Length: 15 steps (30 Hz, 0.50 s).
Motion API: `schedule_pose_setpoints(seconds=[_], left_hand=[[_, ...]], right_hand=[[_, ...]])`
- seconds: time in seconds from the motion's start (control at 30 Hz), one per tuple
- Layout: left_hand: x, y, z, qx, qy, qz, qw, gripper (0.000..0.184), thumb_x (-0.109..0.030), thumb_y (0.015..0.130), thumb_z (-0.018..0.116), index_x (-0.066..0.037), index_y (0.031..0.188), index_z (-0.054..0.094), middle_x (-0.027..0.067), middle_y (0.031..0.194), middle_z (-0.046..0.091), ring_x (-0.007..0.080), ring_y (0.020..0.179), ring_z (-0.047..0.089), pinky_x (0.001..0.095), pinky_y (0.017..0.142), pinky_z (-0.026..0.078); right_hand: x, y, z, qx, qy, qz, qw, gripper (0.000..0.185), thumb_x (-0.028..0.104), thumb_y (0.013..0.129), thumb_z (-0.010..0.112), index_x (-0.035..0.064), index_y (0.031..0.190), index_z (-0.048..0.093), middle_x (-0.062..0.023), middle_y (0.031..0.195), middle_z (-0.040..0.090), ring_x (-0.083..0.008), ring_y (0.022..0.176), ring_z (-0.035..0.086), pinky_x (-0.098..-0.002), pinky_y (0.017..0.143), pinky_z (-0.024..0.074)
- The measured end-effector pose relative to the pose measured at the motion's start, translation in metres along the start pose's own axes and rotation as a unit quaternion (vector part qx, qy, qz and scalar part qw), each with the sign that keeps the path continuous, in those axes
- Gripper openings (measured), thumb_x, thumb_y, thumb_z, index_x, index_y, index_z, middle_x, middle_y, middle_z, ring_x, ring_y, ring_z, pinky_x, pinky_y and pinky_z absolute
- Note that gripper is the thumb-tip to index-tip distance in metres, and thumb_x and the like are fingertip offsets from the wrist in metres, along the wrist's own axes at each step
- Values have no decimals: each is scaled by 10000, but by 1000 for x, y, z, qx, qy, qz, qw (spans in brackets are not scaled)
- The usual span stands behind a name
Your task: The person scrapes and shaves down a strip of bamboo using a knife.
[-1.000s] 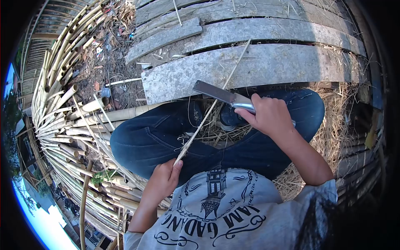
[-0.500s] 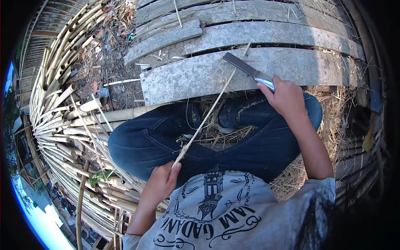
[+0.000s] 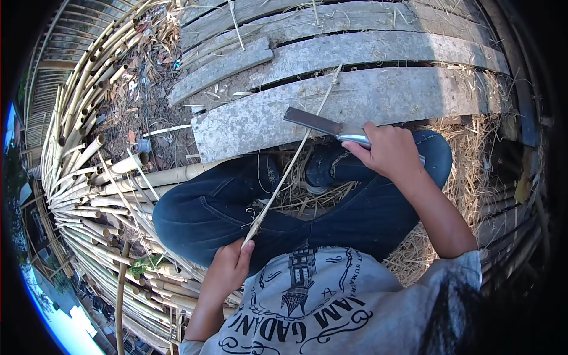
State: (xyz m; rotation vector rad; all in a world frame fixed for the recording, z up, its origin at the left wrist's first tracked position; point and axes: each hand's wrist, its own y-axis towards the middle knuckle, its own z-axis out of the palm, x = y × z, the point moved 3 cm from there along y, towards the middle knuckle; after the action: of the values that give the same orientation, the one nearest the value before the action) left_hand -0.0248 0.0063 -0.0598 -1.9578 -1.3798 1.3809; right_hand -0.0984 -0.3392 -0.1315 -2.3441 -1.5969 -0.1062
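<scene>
My left hand [image 3: 229,264] is closed around the near end of a long, thin bamboo strip [image 3: 288,170]. The strip slants up and away over my crossed legs, its far end above the wooden planks. Frayed fibres curl off it a little beyond my fingers. In my right hand [image 3: 387,148] is a knife [image 3: 313,121] with a broad, dark, square-ended blade and a shiny metal handle. The blade lies across the strip around its middle, pointing left; whether its edge bites into the strip I cannot tell.
Weathered planks [image 3: 378,89] form a low platform in front of me, with shavings scattered on it. Many cut bamboo poles [image 3: 112,239] are stacked at my left. Dry straw-like shavings [image 3: 455,177] cover the ground at right, and litter [image 3: 133,89] lies beyond the poles.
The knife has come down and left along the strip, nearer to me. My left hand keeps its hold and sits slightly lower. The view has shifted a little.
</scene>
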Motion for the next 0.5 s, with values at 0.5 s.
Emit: schedule_pose_setpoints(seconds=[0.5], left_hand=[[-2, -2, -1, -2, 7, -16, 1000, 371, -261, 1031, 461, 43, 829, 529, 256, 645, 503, 504, 669, 485, 459, 575, 408]], right_hand=[[9, -8, -7, 43, -9, 0, 999, 615, 609, 897, 558, 14, 788, 666, -175, 599, 649, -332, 568, 680, -438, 537, 544]])
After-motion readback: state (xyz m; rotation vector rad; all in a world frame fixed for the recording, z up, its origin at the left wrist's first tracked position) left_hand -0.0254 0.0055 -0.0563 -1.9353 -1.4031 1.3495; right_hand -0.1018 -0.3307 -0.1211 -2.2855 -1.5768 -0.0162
